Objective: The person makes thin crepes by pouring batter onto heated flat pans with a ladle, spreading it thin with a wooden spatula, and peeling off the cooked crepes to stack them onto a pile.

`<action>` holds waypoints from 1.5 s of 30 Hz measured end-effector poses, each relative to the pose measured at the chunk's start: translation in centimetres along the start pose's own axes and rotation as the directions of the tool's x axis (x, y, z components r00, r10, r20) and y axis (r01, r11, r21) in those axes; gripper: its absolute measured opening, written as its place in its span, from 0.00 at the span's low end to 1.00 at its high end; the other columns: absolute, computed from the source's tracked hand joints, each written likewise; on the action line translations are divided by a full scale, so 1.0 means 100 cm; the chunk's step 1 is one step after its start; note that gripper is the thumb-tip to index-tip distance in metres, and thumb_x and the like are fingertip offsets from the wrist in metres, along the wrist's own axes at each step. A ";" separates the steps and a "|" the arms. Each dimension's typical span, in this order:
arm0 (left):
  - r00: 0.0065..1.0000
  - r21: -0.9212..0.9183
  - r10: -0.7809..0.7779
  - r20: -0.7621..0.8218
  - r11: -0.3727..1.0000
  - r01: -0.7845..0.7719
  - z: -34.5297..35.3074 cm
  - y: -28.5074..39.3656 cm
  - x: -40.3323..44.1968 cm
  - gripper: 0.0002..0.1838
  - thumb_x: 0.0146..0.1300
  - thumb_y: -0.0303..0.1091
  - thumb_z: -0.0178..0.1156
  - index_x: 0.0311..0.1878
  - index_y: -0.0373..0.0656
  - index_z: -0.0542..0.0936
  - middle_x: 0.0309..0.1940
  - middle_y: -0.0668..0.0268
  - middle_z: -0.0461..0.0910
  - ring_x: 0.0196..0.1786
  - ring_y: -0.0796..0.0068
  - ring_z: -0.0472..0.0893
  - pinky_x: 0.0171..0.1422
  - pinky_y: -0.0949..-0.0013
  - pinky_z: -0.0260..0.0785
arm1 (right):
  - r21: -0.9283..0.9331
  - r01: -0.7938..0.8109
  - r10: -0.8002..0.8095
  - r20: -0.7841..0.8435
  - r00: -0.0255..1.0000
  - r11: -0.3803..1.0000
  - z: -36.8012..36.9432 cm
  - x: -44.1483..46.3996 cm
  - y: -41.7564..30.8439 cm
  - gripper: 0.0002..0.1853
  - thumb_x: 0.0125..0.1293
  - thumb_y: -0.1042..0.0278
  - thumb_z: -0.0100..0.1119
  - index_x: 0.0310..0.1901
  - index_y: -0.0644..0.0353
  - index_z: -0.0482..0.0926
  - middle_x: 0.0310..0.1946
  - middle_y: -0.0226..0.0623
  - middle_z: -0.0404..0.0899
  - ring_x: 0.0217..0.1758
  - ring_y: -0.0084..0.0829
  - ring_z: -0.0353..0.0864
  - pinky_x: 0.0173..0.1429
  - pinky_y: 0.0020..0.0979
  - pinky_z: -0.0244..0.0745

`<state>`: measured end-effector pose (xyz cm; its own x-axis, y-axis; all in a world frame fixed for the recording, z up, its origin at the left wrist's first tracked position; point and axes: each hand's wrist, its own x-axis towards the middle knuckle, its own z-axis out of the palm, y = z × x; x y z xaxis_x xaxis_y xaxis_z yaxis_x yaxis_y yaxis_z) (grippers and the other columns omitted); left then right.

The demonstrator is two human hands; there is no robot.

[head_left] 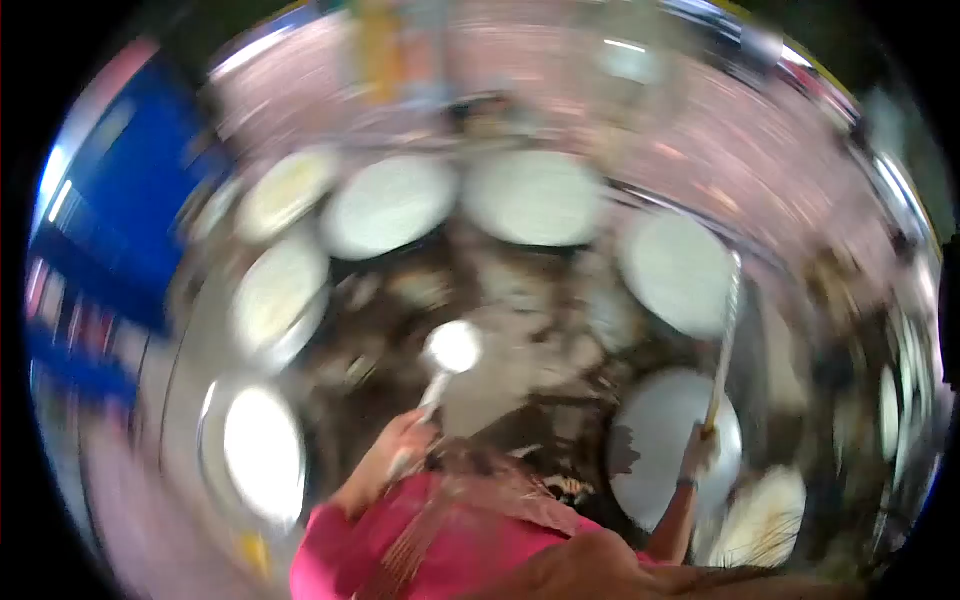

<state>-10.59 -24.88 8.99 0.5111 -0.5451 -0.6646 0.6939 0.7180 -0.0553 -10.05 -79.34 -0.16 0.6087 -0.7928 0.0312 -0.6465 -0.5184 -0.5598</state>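
Note:
My left hand [410, 438] is closed around the handle of a ladle [453, 347] with a round white head, held up in front of my body. On the right, my right hand [701, 450] grips a long thin stick [728, 340] that points away from me, its tip beside a round white disc [678, 270]. Below that hand lies a large round grey-white plate [660, 440] with a dark shadow on it. The picture is blurred by motion, so what the white head carries cannot be made out.
More round white discs form an arc: one at front centre [538, 197], one left of it [390, 205], others at the left [280, 300] and near left [263, 453]. A yellowish-white one [762, 520] lies near right. Blue panels [130, 190] stand far left.

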 end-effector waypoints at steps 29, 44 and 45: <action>0.335 -0.882 0.818 -0.468 -0.407 -0.238 -0.154 0.007 -0.063 0.22 0.66 0.47 0.47 0.19 0.46 0.60 0.09 0.75 0.56 0.10 0.84 0.54 0.12 0.79 0.51 | 0.481 0.225 -0.177 0.144 -0.974 -0.847 0.422 -0.520 -0.718 0.11 0.49 0.64 0.54 0.33 0.59 0.79 0.36 0.45 0.79 0.40 0.43 0.79 0.48 0.42 0.73; 0.144 -0.901 0.898 -0.415 -0.384 -0.202 -0.119 0.076 -0.021 0.21 0.66 0.45 0.48 0.19 0.47 0.61 0.11 0.74 0.56 0.11 0.83 0.57 0.14 0.76 0.52 | 0.951 0.309 -0.698 0.226 -0.679 0.008 0.438 -0.524 -1.158 0.08 0.45 0.68 0.60 0.25 0.64 0.76 0.14 0.30 0.71 0.12 0.23 0.66 0.15 0.28 0.56; 0.143 -0.892 0.893 -0.427 -0.390 -0.227 -0.121 0.080 -0.021 0.21 0.66 0.45 0.48 0.19 0.47 0.61 0.10 0.74 0.56 0.11 0.83 0.57 0.15 0.76 0.52 | 0.960 0.244 -0.776 0.258 -0.576 0.138 0.445 -0.500 -1.158 0.08 0.46 0.68 0.61 0.23 0.63 0.75 0.13 0.30 0.71 0.11 0.23 0.65 0.14 0.27 0.56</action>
<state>-12.22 -12.71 0.96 0.4763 0.7478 -0.4625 -0.8393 0.2299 -0.4926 54.87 34.57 26.22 0.2694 0.9415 0.2026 0.5005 0.0429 -0.8647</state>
